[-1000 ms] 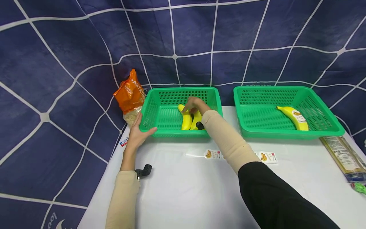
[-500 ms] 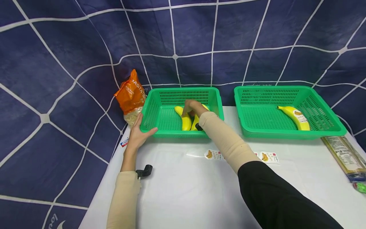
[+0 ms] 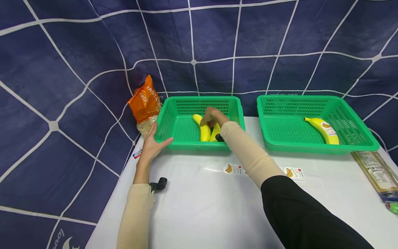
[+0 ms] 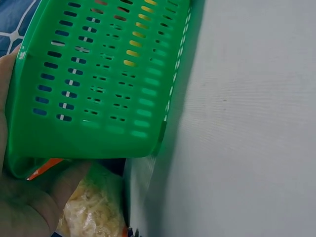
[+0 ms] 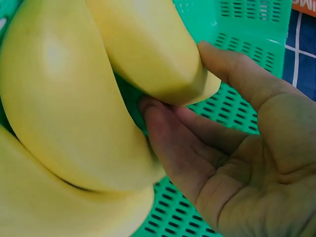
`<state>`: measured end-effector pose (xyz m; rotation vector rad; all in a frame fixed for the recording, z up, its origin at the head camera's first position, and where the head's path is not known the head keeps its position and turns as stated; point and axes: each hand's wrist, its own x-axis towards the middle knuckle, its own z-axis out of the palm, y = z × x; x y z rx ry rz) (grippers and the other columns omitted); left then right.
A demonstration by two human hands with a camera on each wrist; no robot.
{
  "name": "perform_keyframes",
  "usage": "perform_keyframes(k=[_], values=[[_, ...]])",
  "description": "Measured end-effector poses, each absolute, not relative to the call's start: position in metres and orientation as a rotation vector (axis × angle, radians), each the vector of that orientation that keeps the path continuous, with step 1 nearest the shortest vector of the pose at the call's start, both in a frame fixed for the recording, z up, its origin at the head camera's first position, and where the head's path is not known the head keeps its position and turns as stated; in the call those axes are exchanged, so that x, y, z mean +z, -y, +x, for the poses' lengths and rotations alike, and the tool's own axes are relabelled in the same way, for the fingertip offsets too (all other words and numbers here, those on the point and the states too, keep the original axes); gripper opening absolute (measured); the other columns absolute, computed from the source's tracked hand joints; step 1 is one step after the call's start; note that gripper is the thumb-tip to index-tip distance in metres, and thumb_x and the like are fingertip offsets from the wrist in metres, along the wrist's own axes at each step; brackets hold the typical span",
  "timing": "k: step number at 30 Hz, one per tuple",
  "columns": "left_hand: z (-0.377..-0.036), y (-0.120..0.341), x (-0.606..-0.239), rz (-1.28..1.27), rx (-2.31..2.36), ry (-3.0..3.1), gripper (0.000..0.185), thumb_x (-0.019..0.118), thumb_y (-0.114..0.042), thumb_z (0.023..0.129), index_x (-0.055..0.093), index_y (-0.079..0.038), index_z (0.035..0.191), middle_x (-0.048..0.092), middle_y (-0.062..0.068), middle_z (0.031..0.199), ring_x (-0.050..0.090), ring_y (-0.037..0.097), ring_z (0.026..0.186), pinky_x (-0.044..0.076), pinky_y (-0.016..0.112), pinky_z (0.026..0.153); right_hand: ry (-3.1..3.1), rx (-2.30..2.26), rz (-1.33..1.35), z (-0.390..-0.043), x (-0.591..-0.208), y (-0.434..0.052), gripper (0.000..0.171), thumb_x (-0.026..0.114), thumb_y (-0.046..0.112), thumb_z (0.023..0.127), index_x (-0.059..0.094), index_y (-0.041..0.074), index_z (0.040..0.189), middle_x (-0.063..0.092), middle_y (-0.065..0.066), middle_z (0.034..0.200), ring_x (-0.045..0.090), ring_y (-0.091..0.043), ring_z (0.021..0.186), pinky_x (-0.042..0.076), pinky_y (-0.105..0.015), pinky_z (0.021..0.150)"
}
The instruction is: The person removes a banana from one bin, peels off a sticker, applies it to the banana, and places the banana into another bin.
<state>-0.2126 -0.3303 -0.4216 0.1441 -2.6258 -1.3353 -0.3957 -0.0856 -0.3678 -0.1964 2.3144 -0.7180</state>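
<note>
Inside the left green basket [image 3: 199,147], my right hand [image 3: 214,114] pinches the end of a banana [image 5: 153,49] between thumb and fingers [image 5: 237,66]. Two more bananas lie right beside it in the right wrist view, the nearer one [image 5: 69,108] and a lower one [image 5: 64,212]. From above, the pinched banana shows at the left and another [image 3: 215,133] is partly covered by my hand and wrist. My left hand [image 3: 151,144] rests spread on the same basket's front left corner, thumb along the front rim; its fingertips are partly hidden in the left wrist view.
A second green basket [image 3: 280,147] at the right contains one banana [image 3: 324,130] with a label. Banana stickers [image 3: 293,173] lie on the white table [image 3: 199,207] in front. An orange pasta bag [image 3: 145,100] stands left; a flat package [image 3: 377,171] lies right.
My right hand shifts slightly within the left basket, and the pinched banana moves a little with it. The left hand stays at the basket corner. The head view tilts slightly.
</note>
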Motion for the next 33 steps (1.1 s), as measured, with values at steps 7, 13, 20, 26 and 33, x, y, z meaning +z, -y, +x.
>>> perform_keyframes(k=[7, 13, 20, 26, 33], values=[[-0.215, 0.326, -0.415, 0.156, -1.334, 2.663, 0.110, 0.079, -0.049, 0.076, 0.013, -0.013, 0.157, 0.008, -0.003, 0.166, 0.008, 0.028, 0.153, 0.015, 0.054, 0.122, -2.501, -0.701, -0.203, -0.394, -0.351, 0.075, 0.049, 0.079, 0.026, 0.081, 0.053, 0.001, 0.115, 0.064, -0.015, 0.102, 0.071, -0.025, 0.093, 0.059, -0.029, 0.080], [-0.214, 0.324, -0.414, 0.165, -1.303, 2.672, 0.109, 0.078, -0.051, 0.077, 0.014, -0.013, 0.157, 0.008, -0.003, 0.166, 0.008, 0.028, 0.153, 0.016, 0.053, 0.122, -2.489, -0.871, -0.140, -0.391, -0.333, 0.068, 0.055, 0.078, 0.022, 0.082, 0.047, 0.000, 0.122, 0.059, -0.018, 0.111, 0.069, -0.030, 0.102, 0.057, -0.035, 0.090], [-0.211, 0.325, -0.416, 0.172, -1.280, 2.652, 0.107, 0.077, -0.050, 0.077, 0.016, -0.013, 0.156, 0.010, -0.002, 0.165, 0.010, 0.028, 0.153, 0.016, 0.053, 0.122, -2.464, -0.995, -0.123, -0.384, -0.320, 0.060, 0.047, 0.079, 0.018, 0.080, 0.047, 0.001, 0.109, 0.057, -0.017, 0.109, 0.070, -0.032, 0.099, 0.057, -0.038, 0.091], [-0.210, 0.325, -0.418, 0.178, -1.285, 2.659, 0.107, 0.077, -0.051, 0.078, 0.016, -0.013, 0.157, 0.009, -0.001, 0.166, 0.009, 0.029, 0.153, 0.016, 0.054, 0.122, -2.477, -1.003, -0.113, -0.380, -0.317, 0.053, 0.047, 0.082, 0.022, 0.077, 0.042, 0.007, 0.097, 0.056, -0.013, 0.101, 0.071, -0.030, 0.095, 0.058, -0.035, 0.086], [-0.211, 0.326, -0.418, 0.174, -1.275, 2.669, 0.107, 0.076, -0.051, 0.078, 0.014, -0.014, 0.157, 0.008, -0.002, 0.166, 0.008, 0.030, 0.153, 0.014, 0.054, 0.122, -2.544, -0.958, -0.139, -0.370, -0.308, 0.046, 0.048, 0.082, 0.027, 0.077, 0.041, 0.008, 0.096, 0.059, -0.013, 0.092, 0.071, -0.031, 0.094, 0.060, -0.030, 0.074]])
